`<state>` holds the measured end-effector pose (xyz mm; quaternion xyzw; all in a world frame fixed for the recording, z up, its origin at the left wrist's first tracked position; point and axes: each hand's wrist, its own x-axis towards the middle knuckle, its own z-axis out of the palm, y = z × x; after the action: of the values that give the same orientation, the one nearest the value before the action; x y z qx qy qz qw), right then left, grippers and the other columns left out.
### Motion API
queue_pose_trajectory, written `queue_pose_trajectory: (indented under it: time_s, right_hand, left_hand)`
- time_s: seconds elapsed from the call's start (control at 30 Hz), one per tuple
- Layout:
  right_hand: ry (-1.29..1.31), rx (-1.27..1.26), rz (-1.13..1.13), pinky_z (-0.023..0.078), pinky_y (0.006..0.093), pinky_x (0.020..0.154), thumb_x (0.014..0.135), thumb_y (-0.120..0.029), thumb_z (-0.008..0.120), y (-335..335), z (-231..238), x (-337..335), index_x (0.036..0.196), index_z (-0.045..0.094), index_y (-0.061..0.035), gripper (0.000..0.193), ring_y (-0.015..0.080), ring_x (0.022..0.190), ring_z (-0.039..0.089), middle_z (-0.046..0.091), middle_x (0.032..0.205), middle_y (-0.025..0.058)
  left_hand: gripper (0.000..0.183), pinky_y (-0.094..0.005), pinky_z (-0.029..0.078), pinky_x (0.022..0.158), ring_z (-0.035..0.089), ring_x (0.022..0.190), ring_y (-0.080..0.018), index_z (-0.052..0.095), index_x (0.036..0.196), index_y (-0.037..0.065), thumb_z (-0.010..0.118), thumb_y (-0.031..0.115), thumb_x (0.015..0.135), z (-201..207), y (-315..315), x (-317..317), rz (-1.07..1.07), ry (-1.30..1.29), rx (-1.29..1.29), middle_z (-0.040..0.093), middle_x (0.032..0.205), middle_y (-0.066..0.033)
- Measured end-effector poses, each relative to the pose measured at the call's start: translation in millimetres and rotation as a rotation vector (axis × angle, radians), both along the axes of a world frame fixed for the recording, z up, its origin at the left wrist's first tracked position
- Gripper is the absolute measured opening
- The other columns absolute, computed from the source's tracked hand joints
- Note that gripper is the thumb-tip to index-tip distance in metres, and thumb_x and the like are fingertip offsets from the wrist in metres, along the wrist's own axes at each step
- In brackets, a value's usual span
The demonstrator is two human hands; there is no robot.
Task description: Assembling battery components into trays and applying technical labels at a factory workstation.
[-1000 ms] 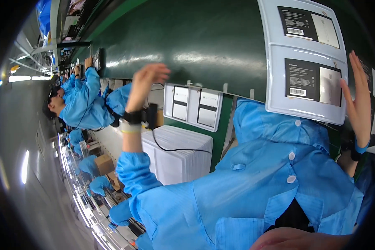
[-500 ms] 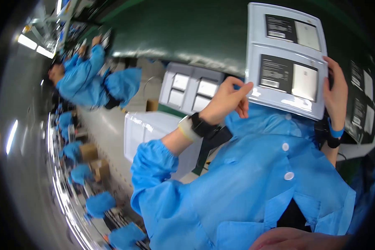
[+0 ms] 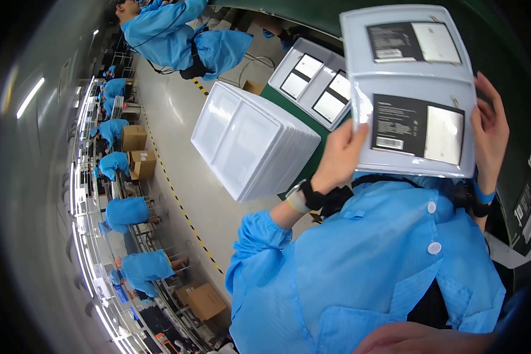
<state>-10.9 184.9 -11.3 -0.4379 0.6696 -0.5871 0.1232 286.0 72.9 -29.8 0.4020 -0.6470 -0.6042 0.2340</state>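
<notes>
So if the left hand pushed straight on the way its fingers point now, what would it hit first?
The grey tray itself: the left hand grips its left edge, fingers pointing up and across it, so there is no gap to cross. What lies behind the tray is hidden.

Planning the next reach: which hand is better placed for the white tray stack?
Probably left: the left hand holds the grey tray's edge nearest the white tray stack; the right hand holds the far edge.

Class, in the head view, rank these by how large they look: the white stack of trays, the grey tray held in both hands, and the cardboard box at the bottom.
1. Grey tray; nearer the camera, so its lead is unsure.
2. Stack of trays.
3. Cardboard box.
</notes>
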Motion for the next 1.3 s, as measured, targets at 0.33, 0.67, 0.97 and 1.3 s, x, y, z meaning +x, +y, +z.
queue_pose_trajectory:
  time_s: [0.33, 0.67, 0.97, 1.3]
  right_hand:
    - [-0.818, -0.075, 0.681, 0.057, 0.0253, 0.090, 0.099, -0.022, 0.061, -112, -13, 79, 0.151, 0.042, 0.0011, 0.060, 0.0151, 0.110, 0.068, 0.064, 0.128, 0.0150]
    - [-0.835, 0.050, 0.769, 0.061, 0.0225, 0.084, 0.099, -0.021, 0.057, -165, -35, 102, 0.157, 0.035, -0.0068, 0.064, 0.0124, 0.106, 0.071, 0.062, 0.130, 0.0152]
    - [-0.733, 0.096, 0.844, 0.061, 0.0264, 0.088, 0.098, -0.020, 0.059, -194, -52, 110, 0.158, 0.034, -0.0069, 0.066, 0.0150, 0.111, 0.070, 0.059, 0.140, 0.0152]
    - [-1.085, -0.087, 0.938, 0.052, 0.0333, 0.104, 0.094, 0.001, 0.052, -203, -53, 109, 0.146, 0.045, 0.0030, 0.053, 0.0204, 0.119, 0.063, 0.061, 0.135, 0.0143]
  left_hand:
    - [0.028, -0.0210, 0.048, 0.076, 0.059, 0.088, -0.0037, 0.065, 0.114, -0.002, 0.052, 0.023, 0.109, 60, -7, 112, 0.285, -0.030, -0.131, 0.069, 0.098, -0.0001]
    - [0.044, -0.0369, 0.049, 0.094, 0.067, 0.106, -0.0287, 0.064, 0.120, -0.006, 0.050, 0.034, 0.106, -3, -58, 320, 0.858, -1.082, -0.630, 0.071, 0.111, -0.0215]
    - [0.044, -0.0307, 0.043, 0.066, 0.051, 0.070, -0.0115, 0.064, 0.114, -0.008, 0.052, 0.033, 0.105, -14, -39, 326, 0.642, -0.896, -0.283, 0.062, 0.081, -0.0051]
    - [0.027, -0.0299, 0.055, 0.072, 0.066, 0.080, -0.0142, 0.058, 0.118, -0.003, 0.059, 0.019, 0.103, 32, -21, 322, 0.873, -0.501, -0.177, 0.069, 0.097, -0.0100]
